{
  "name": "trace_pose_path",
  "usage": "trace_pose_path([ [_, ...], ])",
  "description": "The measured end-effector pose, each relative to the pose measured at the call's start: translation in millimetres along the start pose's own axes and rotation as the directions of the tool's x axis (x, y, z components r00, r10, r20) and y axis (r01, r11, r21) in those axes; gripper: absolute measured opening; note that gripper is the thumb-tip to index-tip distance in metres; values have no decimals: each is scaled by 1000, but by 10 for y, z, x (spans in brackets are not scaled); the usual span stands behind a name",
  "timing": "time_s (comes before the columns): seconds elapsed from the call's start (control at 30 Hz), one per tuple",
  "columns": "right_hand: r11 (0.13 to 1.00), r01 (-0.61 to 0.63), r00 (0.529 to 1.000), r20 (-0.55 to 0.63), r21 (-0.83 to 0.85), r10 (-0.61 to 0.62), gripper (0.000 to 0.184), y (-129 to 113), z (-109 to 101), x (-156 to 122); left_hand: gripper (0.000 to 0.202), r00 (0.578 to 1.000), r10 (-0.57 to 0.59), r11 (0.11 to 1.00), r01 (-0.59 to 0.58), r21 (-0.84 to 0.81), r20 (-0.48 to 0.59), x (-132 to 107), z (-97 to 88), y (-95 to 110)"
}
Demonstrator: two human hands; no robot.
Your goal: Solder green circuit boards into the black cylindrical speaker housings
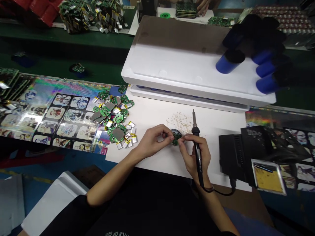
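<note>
My left hand (154, 140) pinches a small round green circuit board (175, 137) over the white work surface (152, 114). My right hand (195, 154) touches the same board with thumb and forefinger. A black soldering iron (197, 144) rests in that hand, its metal tip pointing up and away from me. Its cable loops off past my wrist. A scatter of small solder scraps (180, 120) lies just beyond the board.
A pile of green boards with silver cells (115, 121) lies left of my hands. White foam trays (187, 68) stand behind, with blue cylindrical cells (264, 70) at the right. A black soldering station (246, 157) sits at right. Another person's hand (203, 6) works far back.
</note>
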State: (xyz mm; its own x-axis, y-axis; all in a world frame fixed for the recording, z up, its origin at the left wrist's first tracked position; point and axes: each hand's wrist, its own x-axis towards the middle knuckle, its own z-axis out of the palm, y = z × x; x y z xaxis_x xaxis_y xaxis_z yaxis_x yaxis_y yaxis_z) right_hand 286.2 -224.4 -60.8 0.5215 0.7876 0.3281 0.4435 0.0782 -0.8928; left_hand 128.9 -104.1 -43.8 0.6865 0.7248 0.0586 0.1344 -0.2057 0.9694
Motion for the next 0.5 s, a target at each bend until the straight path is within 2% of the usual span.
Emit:
trace_pose_path([
  [0.13,997,-57,998,-36,56,60,12,-50,-177,34,8,986,142,981,-152,119,89,44,-87,-96],
  [0.23,968,-93,994,-42,235,106,27,-84,-337,95,9,953,228,955,-259,147,198,102,-143,-133],
  [0.33,938,-130,983,-84,322,165,34,-82,-474,132,10,941,219,948,-268,170,260,151,-170,-126],
  [0.5,959,-191,967,-127,208,220,22,-57,-599,65,8,942,194,953,-247,175,274,178,-178,-119],
])
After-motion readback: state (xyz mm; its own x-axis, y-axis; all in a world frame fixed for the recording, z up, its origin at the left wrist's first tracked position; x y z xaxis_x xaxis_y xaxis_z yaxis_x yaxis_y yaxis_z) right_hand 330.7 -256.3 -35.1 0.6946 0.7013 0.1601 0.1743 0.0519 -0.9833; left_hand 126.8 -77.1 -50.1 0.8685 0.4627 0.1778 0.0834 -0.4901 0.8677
